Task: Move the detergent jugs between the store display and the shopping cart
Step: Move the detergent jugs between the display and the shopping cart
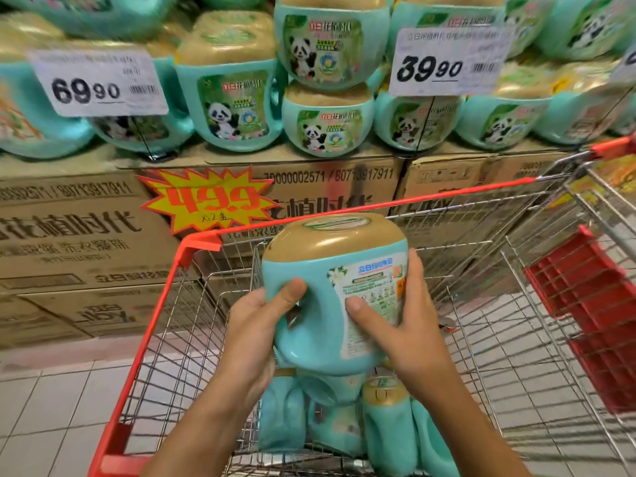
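Left hand (253, 327), right hand (406, 328), each grip holding teal jug (320, 266) over cart (199, 241), loaded jugs (385, 428) beneath, display jugs (234, 108) ahead

One camera, worn on the person's head, faces forward and tips downward. It sits very close over the two bare forearms. The left hand (254, 325) and right hand (402, 321), gripping a teal plastic detergent jug with a tan lid (330, 263), fill the lower middle of the view. Beneath them it looks down into the red-rimmed wire shopping cart (144, 339), whose near end runs off the bottom edge. Straight ahead, near enough to read the print, stand the brown cardboard cartons (69, 235) and, across the top, the stacked teal panda-label jugs (237, 108) (smeared and bowed toward the corners by the wide lens). White floor tiles (51, 407) show at lower left.
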Tool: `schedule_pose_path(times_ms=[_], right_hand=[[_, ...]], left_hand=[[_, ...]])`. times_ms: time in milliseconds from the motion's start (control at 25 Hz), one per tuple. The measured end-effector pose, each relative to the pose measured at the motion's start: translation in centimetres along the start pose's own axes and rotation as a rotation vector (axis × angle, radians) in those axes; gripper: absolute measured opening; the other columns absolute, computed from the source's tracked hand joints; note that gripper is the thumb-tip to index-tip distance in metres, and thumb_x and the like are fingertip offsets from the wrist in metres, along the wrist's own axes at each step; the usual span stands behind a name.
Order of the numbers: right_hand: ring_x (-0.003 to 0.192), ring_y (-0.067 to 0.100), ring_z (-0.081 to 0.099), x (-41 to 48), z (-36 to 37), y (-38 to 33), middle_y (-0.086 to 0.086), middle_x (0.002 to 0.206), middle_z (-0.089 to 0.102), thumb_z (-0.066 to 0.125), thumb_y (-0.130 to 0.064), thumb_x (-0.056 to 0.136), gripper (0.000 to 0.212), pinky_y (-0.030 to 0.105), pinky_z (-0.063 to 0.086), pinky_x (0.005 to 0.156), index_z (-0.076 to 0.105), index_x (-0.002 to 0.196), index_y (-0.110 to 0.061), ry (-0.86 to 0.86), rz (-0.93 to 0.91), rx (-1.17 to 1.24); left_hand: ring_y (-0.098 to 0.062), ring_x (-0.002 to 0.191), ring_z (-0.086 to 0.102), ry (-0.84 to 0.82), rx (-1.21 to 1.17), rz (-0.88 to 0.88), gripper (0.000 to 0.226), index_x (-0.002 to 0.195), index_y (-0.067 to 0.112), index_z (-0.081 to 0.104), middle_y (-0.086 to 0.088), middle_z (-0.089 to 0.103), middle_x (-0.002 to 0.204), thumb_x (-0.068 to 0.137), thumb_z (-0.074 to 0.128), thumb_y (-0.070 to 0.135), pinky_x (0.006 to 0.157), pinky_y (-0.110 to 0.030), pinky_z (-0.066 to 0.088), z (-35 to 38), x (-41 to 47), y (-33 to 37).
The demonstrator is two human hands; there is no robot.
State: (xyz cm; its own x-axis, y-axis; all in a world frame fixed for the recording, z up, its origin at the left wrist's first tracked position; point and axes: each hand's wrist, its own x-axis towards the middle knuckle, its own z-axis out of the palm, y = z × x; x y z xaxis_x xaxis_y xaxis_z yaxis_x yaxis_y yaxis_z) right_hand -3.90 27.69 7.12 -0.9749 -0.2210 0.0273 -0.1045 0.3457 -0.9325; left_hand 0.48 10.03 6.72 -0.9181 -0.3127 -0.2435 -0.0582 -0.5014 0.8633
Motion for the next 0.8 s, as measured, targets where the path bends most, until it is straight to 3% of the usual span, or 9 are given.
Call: schedule_pose_path(times_ms=[80,160,280,360,440,520,560,720,800], right_hand=[[0.140,0.022,0.034,0.2,0.5,-0.2,0.002,0.151,0.035,0.077,-0.073,0.040,0.137,0.048,0.033,0.113,0.010,0.152,-0.030,-0.040,0.057,-0.041],[0.136,0.022,0.041,0.4,0.3,-0.2,0.003,0.146,0.041,0.087,-0.064,0.030,0.143,0.049,0.038,0.109,0.015,0.148,-0.029,-0.069,0.079,0.071],[0.109,0.020,0.065,0.4,-0.2,0.2,-0.001,0.118,0.066,0.092,-0.036,0.041,0.107,0.037,0.057,0.085,0.038,0.133,-0.026,-0.078,0.078,0.402],[0.098,0.018,0.070,0.3,-0.7,0.5,0.001,0.110,0.071,0.087,-0.027,0.048,0.092,0.026,0.057,0.072,0.046,0.130,-0.021,-0.084,0.114,0.563],[0.097,0.022,0.070,0.2,-1.3,0.6,0.007,0.113,0.071,0.083,-0.022,0.052,0.087,0.027,0.057,0.071,0.049,0.132,-0.017,-0.119,0.148,0.684],[0.102,0.026,0.068,0.0,-1.6,0.1,0.011,0.119,0.068,0.081,-0.015,0.055,0.089,0.031,0.057,0.075,0.046,0.137,-0.017,-0.190,0.158,0.738],[0.105,0.026,0.067,-0.1,-1.4,-0.2,0.011,0.122,0.067,0.079,-0.012,0.059,0.087,0.033,0.057,0.078,0.044,0.139,-0.019,-0.199,0.163,0.756],[0.132,0.016,0.040,-1.0,-0.6,-2.3,-0.004,0.136,0.043,0.068,-0.046,0.066,0.073,0.042,0.036,0.111,0.046,0.135,-0.040,-0.027,0.174,0.333],[0.131,0.009,0.040,-1.8,-0.3,-3.3,-0.012,0.134,0.043,0.067,-0.061,0.061,0.077,0.037,0.036,0.110,0.044,0.133,-0.048,-0.042,0.149,0.262]], left_hand=[[-0.014,0.072,0.073,-0.089,0.038,-0.001,0.019,0.080,0.012,0.080,-0.009,0.077,0.085,0.066,0.080,0.026,0.057,-0.022,0.055,0.4,-0.6,0.3],[-0.016,0.084,0.074,-0.163,0.115,0.036,0.030,0.095,0.014,0.079,-0.010,0.077,0.096,0.075,0.077,0.036,0.063,-0.023,0.056,0.6,-1.3,0.7],[-0.018,0.097,0.072,-0.233,0.230,0.143,0.044,0.109,0.018,0.074,-0.007,0.075,0.107,0.079,0.065,0.049,0.071,-0.021,0.055,0.2,-1.5,1.2],[-0.015,0.103,0.069,-0.242,0.350,0.233,0.048,0.112,0.021,0.071,-0.003,0.073,0.112,0.073,0.069,0.047,0.080,-0.022,0.053,-0.3,-0.7,1.5],[-0.014,0.122,0.058,-0.265,0.422,0.177,0.087,0.132,0.031,0.053,0.001,0.060,0.134,0.052,0.082,0.052,0.099,-0.037,0.048,-0.7,0.1,1.5],[-0.023,0.137,0.044,-0.469,0.257,-0.060,0.132,0.150,0.033,0.026,-0.001,0.043,0.151,0.038,0.091,0.056,0.112,-0.052,0.035,-0.7,0.2,0.5],[-0.027,0.136,0.045,-0.537,0.119,-0.153,0.137,0.152,0.029,0.021,-0.005,0.044,0.151,0.038,0.094,0.052,0.111,-0.055,0.035,-0.4,-0.1,-0.2],[-0.028,0.123,0.059,-0.388,-0.138,-0.165,0.123,0.147,0.017,0.035,-0.010,0.060,0.136,0.044,0.094,0.049,0.099,-0.046,0.050,0.8,-1.4,-2.6],[-0.028,0.120,0.061,-0.303,-0.112,-0.115,0.121,0.146,0.022,0.038,-0.009,0.061,0.134,0.042,0.095,0.048,0.093,-0.042,0.055,1.5,-1.6,-2.7]])
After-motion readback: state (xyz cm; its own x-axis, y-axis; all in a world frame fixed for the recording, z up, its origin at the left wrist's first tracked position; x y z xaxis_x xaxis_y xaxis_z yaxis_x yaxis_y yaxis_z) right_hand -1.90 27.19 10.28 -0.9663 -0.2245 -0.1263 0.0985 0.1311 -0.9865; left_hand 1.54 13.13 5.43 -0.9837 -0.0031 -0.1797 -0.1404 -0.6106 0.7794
